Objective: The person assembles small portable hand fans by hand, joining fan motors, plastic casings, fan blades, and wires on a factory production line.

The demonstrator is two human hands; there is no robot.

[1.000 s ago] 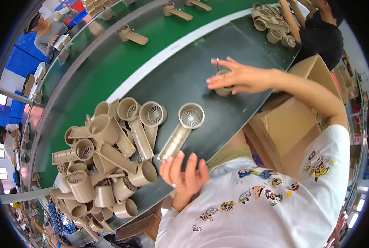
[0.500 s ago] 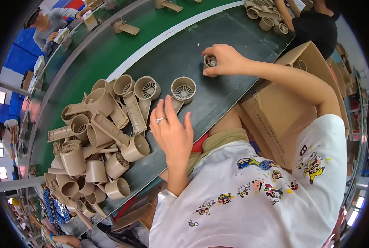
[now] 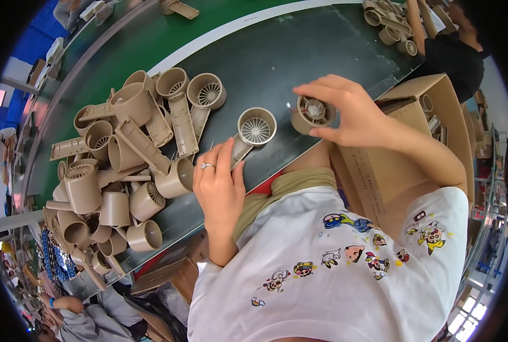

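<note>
My right hand (image 3: 351,108) grips a short beige cylinder (image 3: 309,126) by its rim, thumb on the near side and fingers over the far side. A round hub with fins shows inside, and a thin red wire with a pale tip sticks out at its left. My left hand (image 3: 218,185) is closed about the handle of a beige fan housing (image 3: 257,126), a round cup with a spoked grille at its bottom. Its fingers cover the lower end of that handle. The housing lies on the dark table with its cup opening upward.
A heap of similar beige housings (image 3: 114,208) lies at the left, several with long handles. To the right stands an open cardboard box (image 3: 402,151) with beige parts inside. Beyond the white strip runs a green belt (image 3: 131,40). A co-worker in black (image 3: 453,62) sits at the far right.
My right hand has brought the beige cylinder nearer to me and tilted it. My left hand has closed on the housing's handle, and the housing has come nearer. The view has shifted.
</note>
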